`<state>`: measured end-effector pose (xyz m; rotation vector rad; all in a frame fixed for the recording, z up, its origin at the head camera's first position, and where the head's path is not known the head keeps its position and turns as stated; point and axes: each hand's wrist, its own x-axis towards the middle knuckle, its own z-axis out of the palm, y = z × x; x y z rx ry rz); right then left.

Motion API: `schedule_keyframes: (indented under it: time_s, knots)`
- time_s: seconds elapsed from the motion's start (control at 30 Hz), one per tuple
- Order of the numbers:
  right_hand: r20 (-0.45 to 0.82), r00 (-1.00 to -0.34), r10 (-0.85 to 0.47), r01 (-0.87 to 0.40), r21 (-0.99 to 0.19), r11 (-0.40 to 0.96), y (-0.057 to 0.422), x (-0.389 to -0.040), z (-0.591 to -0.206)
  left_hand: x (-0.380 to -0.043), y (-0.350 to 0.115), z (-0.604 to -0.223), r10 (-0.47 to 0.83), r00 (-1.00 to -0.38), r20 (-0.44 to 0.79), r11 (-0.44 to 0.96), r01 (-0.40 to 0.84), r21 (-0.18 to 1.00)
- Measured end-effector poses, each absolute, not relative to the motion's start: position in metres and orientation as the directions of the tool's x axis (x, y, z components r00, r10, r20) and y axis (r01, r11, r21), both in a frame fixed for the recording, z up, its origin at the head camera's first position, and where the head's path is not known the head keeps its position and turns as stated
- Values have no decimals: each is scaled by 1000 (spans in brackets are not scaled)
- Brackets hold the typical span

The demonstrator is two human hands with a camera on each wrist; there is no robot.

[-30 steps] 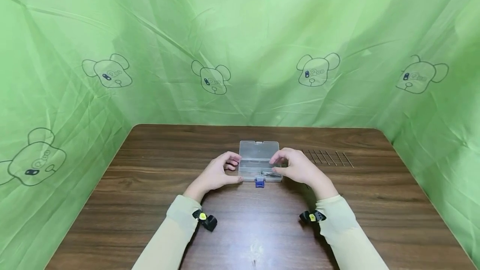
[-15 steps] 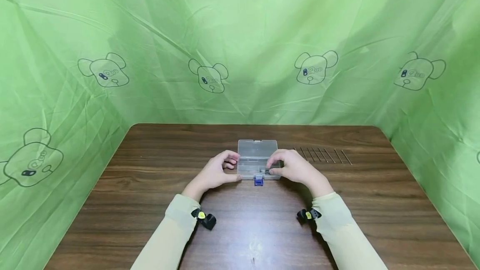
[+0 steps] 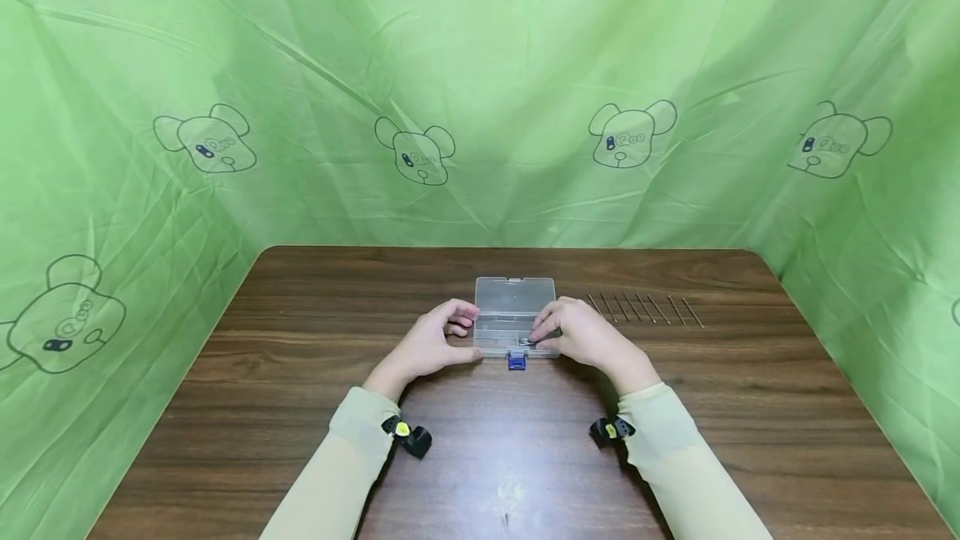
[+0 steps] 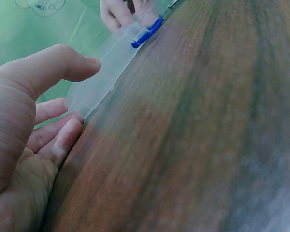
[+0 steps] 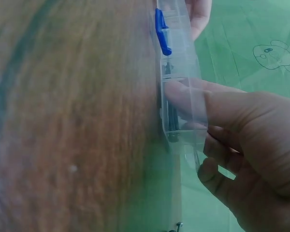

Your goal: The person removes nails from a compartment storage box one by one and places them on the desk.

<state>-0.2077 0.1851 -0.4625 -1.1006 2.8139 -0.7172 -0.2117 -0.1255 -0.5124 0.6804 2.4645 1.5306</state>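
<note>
A clear plastic compartment box (image 3: 515,294) stands with its lid up and its blue latch (image 3: 517,362) folded down at the front. My left hand (image 3: 429,346) grips its left end, thumb at the front corner and fingers at the side. In the left wrist view those fingertips (image 4: 70,131) lie against the box edge. My right hand (image 3: 588,338) reaches into the front right compartment, thumb and index finger pinching a thin screw close to several others. Dark screws (image 5: 172,116) show through the compartment wall beside the right thumb (image 5: 183,96); fingers partly hide them.
Several long thin screws (image 3: 646,309) lie in a slanted row on the brown wooden table (image 3: 300,407), right of the box. A green cloth (image 3: 510,65) with bear-head drawings hangs behind the table and along both sides.
My right hand has moved left and slightly down into the front right compartment, its thumb and index finger closer together. My left hand stays at the box's left end.
</note>
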Motion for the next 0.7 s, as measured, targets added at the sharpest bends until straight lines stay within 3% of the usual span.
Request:
schedule_keyframes:
  time_s: [0.43, 0.7]
  knots:
    - [150, -739, -657, -647, -429, 630, 186, -207, -464, -210, -124, -509, 459, -880, 119, 344, 300, 890]
    - [129, -728, -673, -638, -488, 596, 191, -206, -460, -210, -124, -508, 458, -883, 108, 366, 297, 882]
